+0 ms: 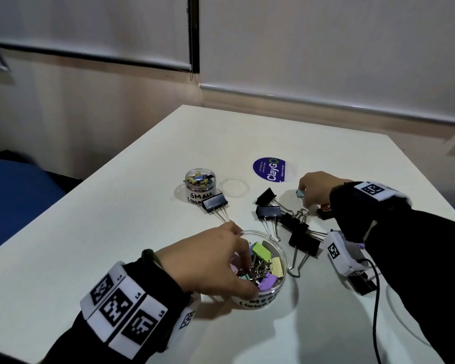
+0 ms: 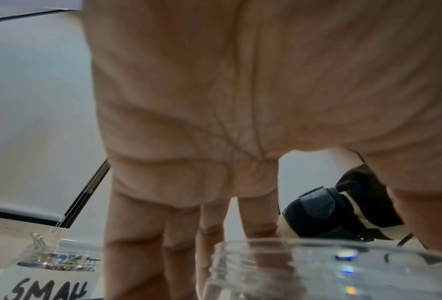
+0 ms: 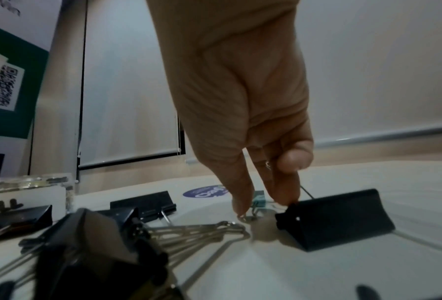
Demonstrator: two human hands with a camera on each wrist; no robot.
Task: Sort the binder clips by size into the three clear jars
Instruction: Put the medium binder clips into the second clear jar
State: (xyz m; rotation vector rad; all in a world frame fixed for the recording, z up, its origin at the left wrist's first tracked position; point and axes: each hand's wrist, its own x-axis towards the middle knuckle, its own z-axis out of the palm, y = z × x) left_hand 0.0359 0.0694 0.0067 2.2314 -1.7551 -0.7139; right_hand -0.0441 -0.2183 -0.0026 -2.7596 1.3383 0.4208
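Our right hand (image 1: 316, 191) pinches a small teal clip (image 1: 300, 193) by its wire loop, just beyond the black clips; it looks light, stiff and slippery, so the loop seems the surest hold. Our left hand (image 1: 210, 261) curls around the medium jar (image 1: 281, 284), fingers inside. We count two jars in view and six or so large black clips (image 1: 268, 211) on the worktop (image 1: 116, 232).

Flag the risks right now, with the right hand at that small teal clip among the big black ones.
The teal clip is tiny; the right hand holds only its wire loop, so it may slip. A large black clip sits against those fingers and could get dragged. The left hand over the medium jar could tip it.
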